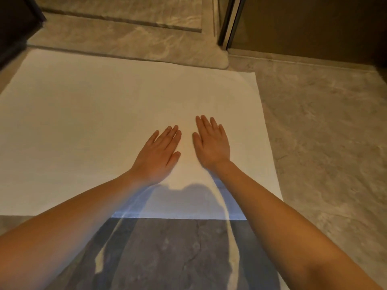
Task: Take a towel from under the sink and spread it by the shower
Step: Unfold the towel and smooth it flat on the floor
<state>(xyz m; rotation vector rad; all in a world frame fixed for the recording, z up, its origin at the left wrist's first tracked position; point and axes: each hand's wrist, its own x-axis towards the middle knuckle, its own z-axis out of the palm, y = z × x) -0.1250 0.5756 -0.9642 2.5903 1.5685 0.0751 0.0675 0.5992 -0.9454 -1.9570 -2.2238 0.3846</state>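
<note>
A large white towel [94,122] lies spread flat on the stone floor, its far edge along the raised marble shower threshold [129,41]. My left hand [160,152] rests palm down on the towel near its middle, fingers straight and together. My right hand [211,142] lies flat beside it, a small gap between the two. Neither hand holds anything. The shadow of my head and arms falls across the towel's near edge.
Grey marble floor [324,143] stretches to the right of the towel. A dark metal door frame post [230,21] stands at the back right beside a brown wall panel [314,24]. A dark surface [14,24] rises at the far left.
</note>
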